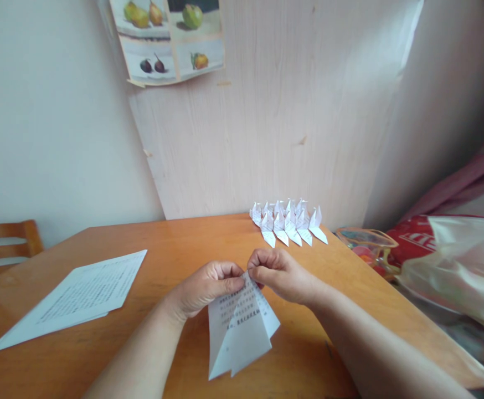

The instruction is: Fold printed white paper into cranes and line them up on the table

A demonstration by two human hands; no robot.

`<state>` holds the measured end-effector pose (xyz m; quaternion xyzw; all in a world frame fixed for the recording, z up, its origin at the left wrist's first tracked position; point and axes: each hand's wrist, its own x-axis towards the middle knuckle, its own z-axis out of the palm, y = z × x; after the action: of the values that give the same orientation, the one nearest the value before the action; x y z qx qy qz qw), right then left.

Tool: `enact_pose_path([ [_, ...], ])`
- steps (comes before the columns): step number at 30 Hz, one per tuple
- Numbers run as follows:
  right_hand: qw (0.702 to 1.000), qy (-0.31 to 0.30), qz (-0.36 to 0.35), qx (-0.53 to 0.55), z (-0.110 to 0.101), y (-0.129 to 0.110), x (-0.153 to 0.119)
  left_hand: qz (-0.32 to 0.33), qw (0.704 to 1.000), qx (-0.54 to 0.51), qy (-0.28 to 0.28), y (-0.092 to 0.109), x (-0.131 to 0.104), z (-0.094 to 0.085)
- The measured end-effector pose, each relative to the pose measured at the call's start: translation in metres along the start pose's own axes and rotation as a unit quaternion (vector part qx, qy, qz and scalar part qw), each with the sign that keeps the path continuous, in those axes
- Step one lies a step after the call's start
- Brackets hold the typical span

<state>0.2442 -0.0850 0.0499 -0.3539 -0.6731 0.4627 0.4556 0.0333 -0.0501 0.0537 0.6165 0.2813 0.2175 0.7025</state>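
Observation:
Between my hands hangs a partly folded sheet of printed paper (242, 327), its folds fanning out toward me and its narrow tip at the top. My left hand (209, 285) pinches its upper left edge between thumb and fingers. At the tip, my right hand (281, 274) is closed on the paper with thumb and forefinger; its other fingers are curled. The fingertips of both hands nearly meet there. Beyond my right hand, several folded paper figures (292, 224) with upright points stand in rows at the table's far edge.
Flat printed sheets (88, 293) lie stacked on the wooden table (171, 244) at the left. Past the right edge are plastic bags (458, 266) and a basket (366, 244). A wooden chair (5, 244) stands at the far left. Fruit pictures (171, 39) hang on the board behind.

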Motion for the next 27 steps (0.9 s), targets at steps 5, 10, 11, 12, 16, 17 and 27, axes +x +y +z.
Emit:
enact_pose_path([
  [5, 0.999, 0.043, -0.008, -0.021, 0.005, 0.004, 0.001, 0.004, 1.000, 0.003, 0.001, -0.002, 0.002, -0.001],
  [10, 0.999, 0.034, 0.011, -0.005, 0.006, 0.002, 0.002, 0.007, 1.000, -0.001, 0.011, -0.004, 0.002, -0.001],
  [11, 0.999, 0.030, 0.014, 0.003, 0.005, 0.000, 0.002, 0.007, 1.000, -0.001, 0.011, -0.004, 0.002, -0.001],
  [12, 0.999, 0.028, 0.016, 0.010, 0.005, -0.002, 0.002, 0.007, 1.000, 0.000, 0.011, -0.004, 0.002, -0.001],
  [16, 0.999, 0.028, 0.029, 0.022, 0.003, -0.007, 0.002, 0.010, 1.000, 0.010, 0.022, -0.005, 0.004, -0.001],
  [17, 0.999, 0.028, 0.032, 0.019, 0.002, -0.007, 0.002, 0.009, 1.000, 0.015, 0.026, -0.005, 0.004, -0.001],
  [27, 0.998, 0.026, 0.031, -0.054, 0.000, 0.004, 0.003, 0.010, 0.998, 0.041, 0.036, -0.007, 0.006, -0.002],
])
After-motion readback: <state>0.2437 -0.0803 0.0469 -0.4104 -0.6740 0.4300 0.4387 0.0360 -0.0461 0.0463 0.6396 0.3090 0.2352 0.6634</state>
